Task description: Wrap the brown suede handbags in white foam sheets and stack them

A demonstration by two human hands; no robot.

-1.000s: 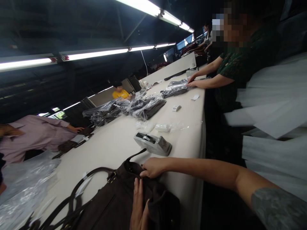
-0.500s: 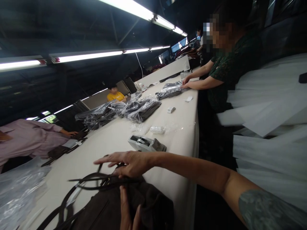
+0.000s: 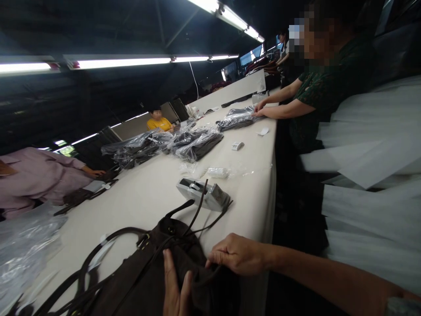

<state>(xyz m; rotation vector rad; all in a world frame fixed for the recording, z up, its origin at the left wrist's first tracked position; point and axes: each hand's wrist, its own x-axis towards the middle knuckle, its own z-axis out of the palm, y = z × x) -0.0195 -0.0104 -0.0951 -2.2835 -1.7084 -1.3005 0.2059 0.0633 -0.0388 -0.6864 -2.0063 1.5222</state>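
A dark brown handbag [image 3: 148, 276] with long straps lies on the white table [image 3: 148, 193] in front of me. My right hand [image 3: 238, 254] pinches a thin dark strap at the bag's near corner; the strap arcs up over the tape dispenser. My left hand [image 3: 174, 292] lies flat on the bag's side, fingers pointing up, mostly below the frame edge.
A grey tape dispenser [image 3: 204, 194] sits just beyond the bag. Several bagged dark items [image 3: 197, 147] lie farther up the table. One person in dark green [image 3: 325, 87] leans on a package to the right; another in pink [image 3: 36, 175] works at left. Clear plastic [image 3: 23, 250] lies at left.
My right hand pulled back from over the straps to the bag's near corner, drawing a thin strap with it. The strap now loops over the tape dispenser.
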